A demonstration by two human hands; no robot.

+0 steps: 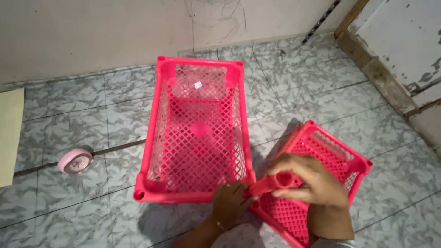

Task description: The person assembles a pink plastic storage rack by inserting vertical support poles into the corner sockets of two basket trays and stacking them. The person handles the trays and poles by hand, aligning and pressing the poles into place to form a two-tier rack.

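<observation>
- Two pink lattice baskets sit on the tiled floor (92, 105): the big basket (198, 133) lies flat and open side up, and the second basket (321, 183) is tilted at the lower right, nearest the person.
- Both hands meet on a pink tube (273, 182), a short post that lies between the two baskets, just beside the big basket's near right corner.
- The right hand (312, 181) is curled around the tube's open upper end, fingers wrapped over it in a firm grasp.
- The left hand (232, 202) is closed around the tube's lower end, where it meets the big basket's corner; whether the tube is already seated in a socket there I cannot tell, since the fingers hide the joint.
- To do this well, in my judgement, keep the tube in line with the corner socket rather than slanted, because a skewed post tends to jam in thin plastic.
- The left hand looks best used as a guide at the joint, while the right supplies the push or twist from the free end.
- The tilted basket leans against the right forearm and could slide; steadying it would likely help.
- A small pink clock (75, 161) lies well apart to the left, out of the way.
</observation>
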